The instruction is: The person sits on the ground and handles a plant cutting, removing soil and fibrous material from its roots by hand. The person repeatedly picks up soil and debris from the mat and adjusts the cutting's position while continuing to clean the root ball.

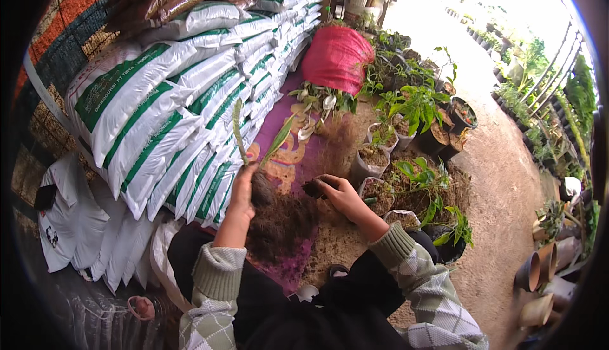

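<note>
My left hand (244,190) is closed around the root ball (261,189) of a small plant. Two long green leaves (278,144) rise from it, one upright and one leaning right. To the right, my right hand (338,195) pinches a dark clump of soil (314,188) between thumb and fingers. Loose dark soil (283,226) is heaped beneath both hands on a purple patterned sheet (290,152). Beyond them, plants with green and pale leaves (328,102) lie by a red mesh sack (337,60).
Stacked white and green plastic sacks (142,112) line the left side. Bagged seedlings (373,155) and black-potted plants (462,112) stand close on the right. A concrete path (499,188) runs beyond them, with empty pots (527,271) at the lower right.
</note>
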The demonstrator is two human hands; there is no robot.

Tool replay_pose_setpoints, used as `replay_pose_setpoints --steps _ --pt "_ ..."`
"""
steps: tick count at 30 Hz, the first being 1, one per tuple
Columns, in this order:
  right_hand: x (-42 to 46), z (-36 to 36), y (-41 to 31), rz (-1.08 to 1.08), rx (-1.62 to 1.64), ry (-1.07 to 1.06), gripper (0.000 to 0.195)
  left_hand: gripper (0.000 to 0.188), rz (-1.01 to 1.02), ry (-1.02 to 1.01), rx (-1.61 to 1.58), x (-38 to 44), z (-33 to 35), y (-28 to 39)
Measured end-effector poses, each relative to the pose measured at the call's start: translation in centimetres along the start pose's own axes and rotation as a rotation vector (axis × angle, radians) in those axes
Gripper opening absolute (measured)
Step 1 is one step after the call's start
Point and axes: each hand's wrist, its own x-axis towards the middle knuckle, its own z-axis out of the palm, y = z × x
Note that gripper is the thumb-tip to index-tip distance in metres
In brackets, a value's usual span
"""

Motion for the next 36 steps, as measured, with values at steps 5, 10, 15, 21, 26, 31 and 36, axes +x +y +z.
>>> replay_pose_setpoints --steps 5,10,15,21,26,31,36 --pt "1.4 -0.3 3.8 -0.113 -0.014 -0.023 0.033 0.025 0.006 0.074 0.012 -1.4 -1.7 1.1" --pt "2.3 0.2 3.7 -0.084 0.000 -0.067 0.034 0.037 0.008 0.105 0.135 0.7 -4.8 0.1" --pt "2.6 0.7 2.4 -0.230 -0.111 -0.070 0.027 0.031 -0.011 0.123 0.156 2.3 -6.2 -0.6" --pt "3.1 1.0 1.1 -0.205 -0.169 -0.037 0.027 0.026 -0.130 0.062 0.023 5.1 -7.8 -1.6" --pt "5.1 0.8 2.3 -0.249 -0.129 0.024 0.024 0.020 -0.083 0.118 0.123 4.8 -5.9 -1.7" --pt "6.0 1.8 2.0 -0.212 -0.142 0.005 0.022 0.038 -0.161 -0.052 0.150 5.2 -6.8 -2.4" --pt "6.2 3.0 2.0 -0.150 -0.091 0.011 0.021 0.047 -0.057 -0.115 0.187 7.8 -9.3 -4.5"
